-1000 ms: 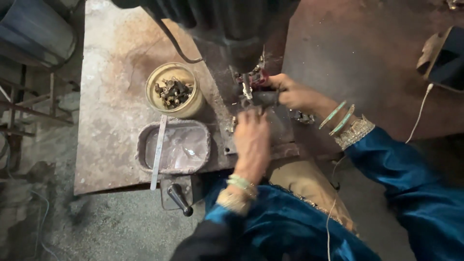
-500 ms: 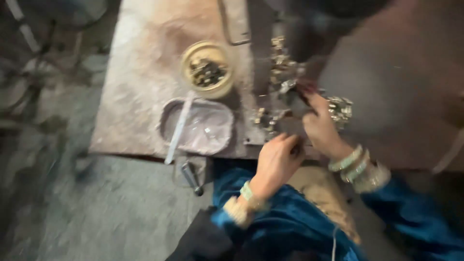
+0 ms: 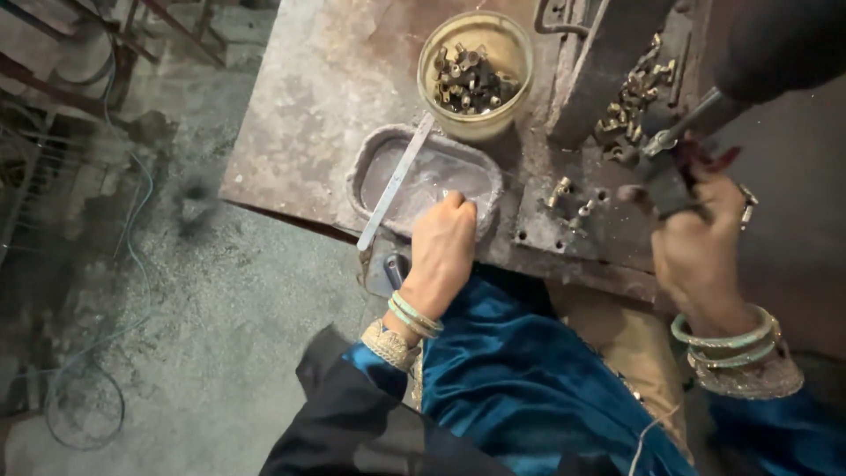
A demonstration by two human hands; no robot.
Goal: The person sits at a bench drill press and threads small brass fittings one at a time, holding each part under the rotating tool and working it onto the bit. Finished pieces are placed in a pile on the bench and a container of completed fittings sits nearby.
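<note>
My left hand (image 3: 443,249) rests curled on the near rim of a shallow oval metal tray (image 3: 374,161) holding cloudy liquid; whether it holds anything is hidden. A flat metal strip (image 3: 396,179) lies across the tray's left side. My right hand (image 3: 701,242) grips a dark machine handle (image 3: 663,183) at the right of the worn metal bench (image 3: 317,84). Small brass fittings (image 3: 575,208) lie loose on the plate between my hands, and more of these brass parts (image 3: 634,95) are piled under the machine.
A round yellowish tub (image 3: 477,75) full of brass parts stands behind the tray. A dark machine body (image 3: 767,40) fills the top right. Left of the bench are a dusty concrete floor (image 3: 194,335), cables (image 3: 84,388) and metal frames (image 3: 53,185).
The view has shifted and come closer. My left hand moved left from the machine area to the oval tray's near rim. My right hand stays on the machine handle.
</note>
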